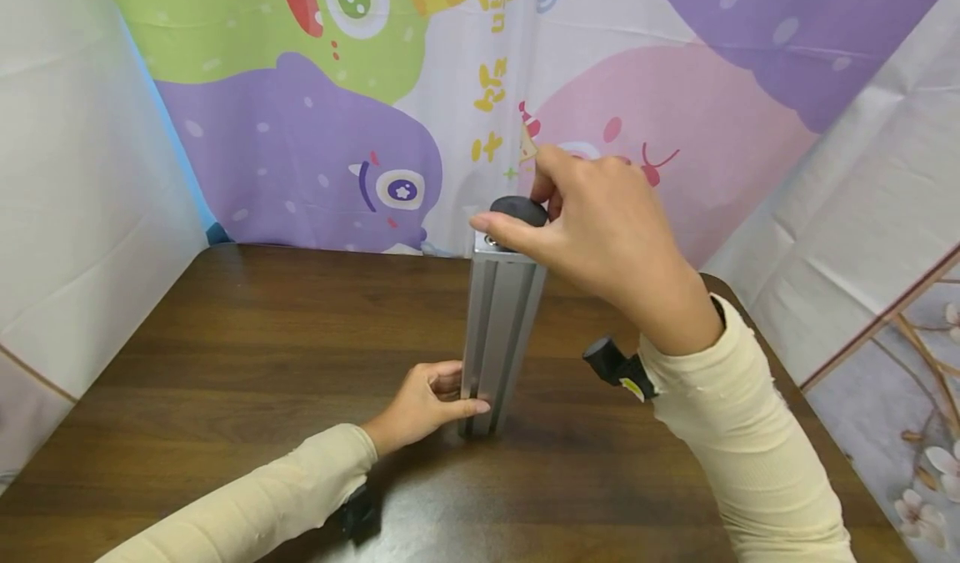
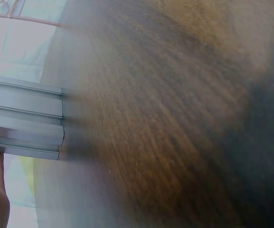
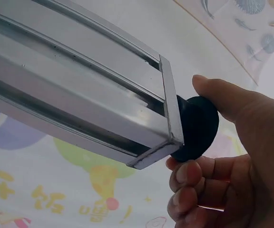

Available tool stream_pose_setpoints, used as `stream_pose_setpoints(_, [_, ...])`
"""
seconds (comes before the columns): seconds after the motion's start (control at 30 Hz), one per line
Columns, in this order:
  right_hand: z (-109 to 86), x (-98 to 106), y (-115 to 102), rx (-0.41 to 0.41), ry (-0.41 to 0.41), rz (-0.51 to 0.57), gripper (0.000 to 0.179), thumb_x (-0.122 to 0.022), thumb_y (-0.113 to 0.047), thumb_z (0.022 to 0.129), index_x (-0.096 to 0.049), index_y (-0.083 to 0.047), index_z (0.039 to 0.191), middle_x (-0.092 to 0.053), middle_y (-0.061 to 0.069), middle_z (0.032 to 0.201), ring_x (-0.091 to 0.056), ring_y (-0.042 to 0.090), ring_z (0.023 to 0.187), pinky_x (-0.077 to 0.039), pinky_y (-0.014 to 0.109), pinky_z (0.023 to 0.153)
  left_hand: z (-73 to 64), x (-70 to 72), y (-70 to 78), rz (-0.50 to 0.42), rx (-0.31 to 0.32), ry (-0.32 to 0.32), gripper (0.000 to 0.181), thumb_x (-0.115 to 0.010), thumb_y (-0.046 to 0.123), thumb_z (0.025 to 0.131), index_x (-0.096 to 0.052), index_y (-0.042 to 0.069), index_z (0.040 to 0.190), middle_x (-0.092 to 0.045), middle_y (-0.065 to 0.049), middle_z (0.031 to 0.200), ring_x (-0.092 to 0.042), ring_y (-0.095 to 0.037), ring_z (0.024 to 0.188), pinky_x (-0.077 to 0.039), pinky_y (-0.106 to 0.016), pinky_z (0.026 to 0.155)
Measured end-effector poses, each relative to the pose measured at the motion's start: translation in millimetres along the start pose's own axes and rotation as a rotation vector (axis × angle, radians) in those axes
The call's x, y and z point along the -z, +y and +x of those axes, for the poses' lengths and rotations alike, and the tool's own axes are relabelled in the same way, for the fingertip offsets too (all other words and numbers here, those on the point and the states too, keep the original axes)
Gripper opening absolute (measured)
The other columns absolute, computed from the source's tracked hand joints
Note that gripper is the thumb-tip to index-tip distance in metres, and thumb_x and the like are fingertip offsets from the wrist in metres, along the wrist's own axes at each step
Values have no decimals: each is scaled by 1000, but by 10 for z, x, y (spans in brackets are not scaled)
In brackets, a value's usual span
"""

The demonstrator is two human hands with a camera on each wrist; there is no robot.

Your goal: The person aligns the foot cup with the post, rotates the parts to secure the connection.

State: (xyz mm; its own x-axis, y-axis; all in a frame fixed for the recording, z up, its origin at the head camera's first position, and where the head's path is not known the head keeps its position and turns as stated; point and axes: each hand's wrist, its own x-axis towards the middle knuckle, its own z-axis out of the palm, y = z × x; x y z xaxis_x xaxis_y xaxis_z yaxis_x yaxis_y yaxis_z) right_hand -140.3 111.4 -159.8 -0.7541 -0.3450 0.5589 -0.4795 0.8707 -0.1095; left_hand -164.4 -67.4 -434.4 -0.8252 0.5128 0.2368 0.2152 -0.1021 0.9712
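Observation:
A silver aluminium profile [image 1: 501, 329] with long grooves stands upright on the table, leaning slightly. Its lower end shows against the wood in the left wrist view. On its top sits a flat end plate [image 3: 170, 95] with a round black leveling foot [image 1: 517, 208]. My right hand [image 1: 611, 221] pinches the rim of that foot between thumb and fingers; the right wrist view shows the foot [image 3: 201, 126] close against the plate. Low on the profile, my left hand [image 1: 423, 404] grips it, thumb on the near face and fingers behind.
The dark wooden table [image 1: 247, 379] spreads around the profile. A cartoon-printed curtain [image 1: 300, 154] hangs behind it, with white cloth walls [image 1: 67, 129] on both sides. Black wrist devices [image 1: 615, 367] are strapped to the cream sleeves [image 1: 742, 429].

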Motion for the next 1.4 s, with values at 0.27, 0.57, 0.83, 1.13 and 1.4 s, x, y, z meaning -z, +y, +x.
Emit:
stream_pose_setpoints(0.27, [-50, 181, 138, 129, -219, 95, 40, -58, -41, 95, -62, -7, 116, -68, 6, 107, -63, 21, 97, -50, 38, 85, -2, -3, -1, -9, 12, -6, 44, -76, -1, 79, -58, -14, 118, -67, -28, 103, -70, -17, 91, -57, -30, 80])
stream_pose_setpoints(0.57, [46, 255, 303, 508, -421, 218, 48, -45, 2, 98, -46, -15, 143, -46, 4, 146, -41, 23, 133, -34, 42, 110, -2, 2, 6, 19, 1, 2, 43, -76, 0, 79, -59, -13, 117, -68, -27, 102, -70, -16, 90, -57, -29, 80])
stream_pose_setpoints(0.83, [33, 123, 100, 235, -188, 71, 37, -65, -39, 91, -68, -3, 102, -62, 7, 91, -55, 22, 84, -47, 37, 74, -7, 8, -4, 15, 1, -3, 42, -76, -1, 80, -60, -13, 116, -68, -27, 101, -70, -17, 90, -57, -29, 79])
stream_pose_setpoints(1.13, [11, -87, -76, -43, 62, -73, 56, -67, -60, 79, -47, -10, 67, -41, 2, 59, -39, 21, 53, -34, 32, 44, -5, 13, -12, 12, 5, -4, 43, -76, 0, 80, -59, -13, 117, -68, -27, 102, -70, -17, 91, -57, -29, 80])
stream_pose_setpoints(1.4, [0, -61, -63, -43, 19, -84, 58, -64, -64, 80, -53, -7, 74, -51, 5, 63, -46, 25, 55, -40, 37, 48, -2, 8, -16, 17, 8, -3, 43, -76, 0, 80, -59, -12, 117, -68, -26, 102, -70, -17, 91, -57, -30, 80])
